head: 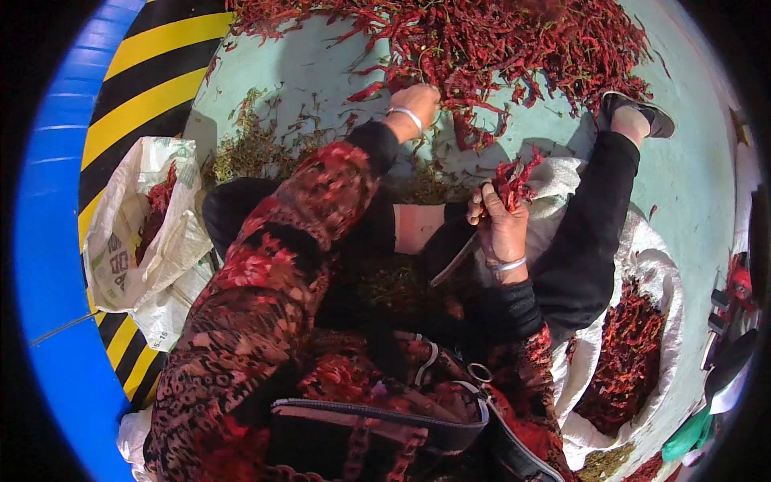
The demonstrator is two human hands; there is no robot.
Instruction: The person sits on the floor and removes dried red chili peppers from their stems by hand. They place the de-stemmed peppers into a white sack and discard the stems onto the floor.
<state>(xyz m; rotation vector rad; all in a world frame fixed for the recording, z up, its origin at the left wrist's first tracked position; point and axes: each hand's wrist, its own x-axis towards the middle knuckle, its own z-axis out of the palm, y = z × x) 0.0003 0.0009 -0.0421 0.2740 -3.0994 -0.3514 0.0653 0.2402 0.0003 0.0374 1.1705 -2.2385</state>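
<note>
My left hand [415, 107], with a silver bangle at the wrist, reaches to the near edge of a large heap of dried red chili peppers [482, 54]. Its fingers are curled and mostly hidden, so whether they grip a pepper cannot be told. Closer to me, my right hand [505, 232] is closed round a bunch of red chili peppers [515, 184], which stick out above the thumb and fingers. It also wears a bangle. Loose green-brown stems [259, 141] lie scattered on the pale green floor, left of the left hand, and more lie between the hands.
An open white woven sack [671, 289] of red peppers stands at right, beside my outstretched leg [584, 241]. Another woven sack [135, 283], with some peppers inside, stands at left on black and yellow stripes [144, 99]. A shoe [659, 120] touches the heap's right edge.
</note>
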